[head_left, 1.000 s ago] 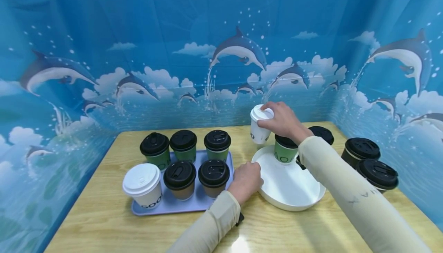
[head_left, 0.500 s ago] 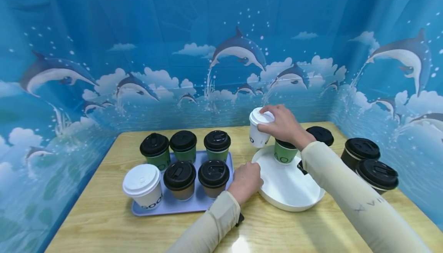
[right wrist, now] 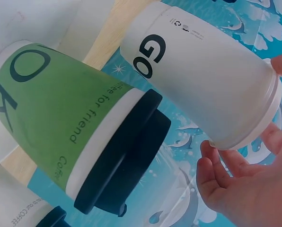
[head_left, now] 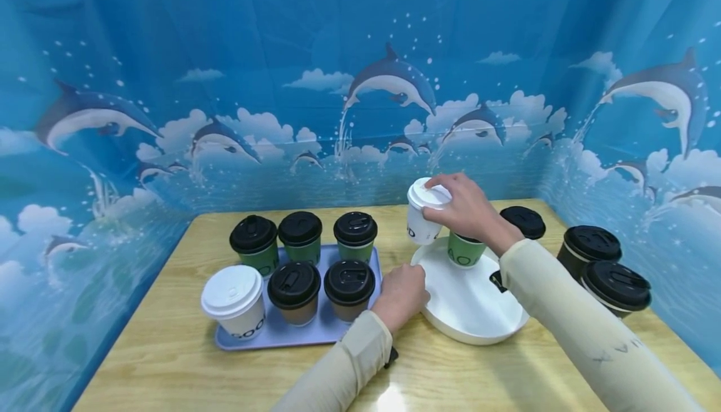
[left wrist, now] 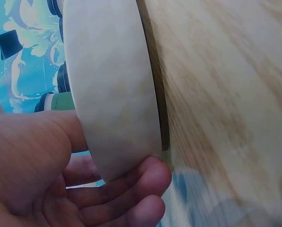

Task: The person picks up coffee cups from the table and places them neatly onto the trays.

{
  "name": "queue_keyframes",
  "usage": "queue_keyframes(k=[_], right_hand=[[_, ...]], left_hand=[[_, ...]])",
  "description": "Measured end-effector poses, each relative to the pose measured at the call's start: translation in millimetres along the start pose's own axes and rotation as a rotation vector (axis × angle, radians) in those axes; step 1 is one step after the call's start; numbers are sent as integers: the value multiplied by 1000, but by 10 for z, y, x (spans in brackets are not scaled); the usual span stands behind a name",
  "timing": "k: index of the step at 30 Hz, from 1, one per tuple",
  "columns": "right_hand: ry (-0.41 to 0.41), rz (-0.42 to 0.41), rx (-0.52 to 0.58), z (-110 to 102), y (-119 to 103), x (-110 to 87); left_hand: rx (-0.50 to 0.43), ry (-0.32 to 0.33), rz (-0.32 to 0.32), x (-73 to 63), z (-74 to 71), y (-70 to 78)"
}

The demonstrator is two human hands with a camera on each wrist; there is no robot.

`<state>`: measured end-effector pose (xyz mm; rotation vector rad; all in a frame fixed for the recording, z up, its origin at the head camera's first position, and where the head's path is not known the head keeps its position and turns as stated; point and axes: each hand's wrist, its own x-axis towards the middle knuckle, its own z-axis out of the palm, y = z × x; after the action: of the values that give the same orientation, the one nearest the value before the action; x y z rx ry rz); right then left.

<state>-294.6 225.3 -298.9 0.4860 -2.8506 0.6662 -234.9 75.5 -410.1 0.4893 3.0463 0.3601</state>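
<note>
My right hand (head_left: 464, 208) grips a white paper cup (head_left: 419, 227) by its white lid, fingers on top and round the rim. The white cup (right wrist: 193, 71) is held up at the back left edge of a round white tray (head_left: 470, 305). Right beside it, a green cup (head_left: 465, 252) with a black lid stands on the tray. My left hand (head_left: 402, 293) holds the tray's near left side. In the left wrist view, the thumb goes over the tray's rim and the fingers (left wrist: 148, 182) curl beneath its wall (left wrist: 115, 85).
Left of the round tray lies a lilac rectangular tray (head_left: 276, 338) crowded with lidded cups: green, brown and one white cup (head_left: 233, 302). Several black-lidded cups (head_left: 616, 287) stand on the wooden table (head_left: 169, 368) at the right. A blue dolphin curtain (head_left: 281, 105) hangs behind.
My right hand has lowered the white cup a little toward the back left edge of the round tray. The left hand keeps its hold on the tray.
</note>
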Motion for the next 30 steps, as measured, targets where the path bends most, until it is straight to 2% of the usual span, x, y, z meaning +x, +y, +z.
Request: queue_keyframes(k=[8,18,23,30], right_hand=[[-21,-1,-16,-16,14,-82],[-12,-2,-30,-5,-5,-200],[-6,-33,-28,-1,-31,-265],[27,-85,-38,5,-43,-341]], left_hand=[[4,20,3,6,-4,8],[-6,8,-7,21,18,13],[-18,2,-14,23,27,12],[-23,32,-2,12,23,9]])
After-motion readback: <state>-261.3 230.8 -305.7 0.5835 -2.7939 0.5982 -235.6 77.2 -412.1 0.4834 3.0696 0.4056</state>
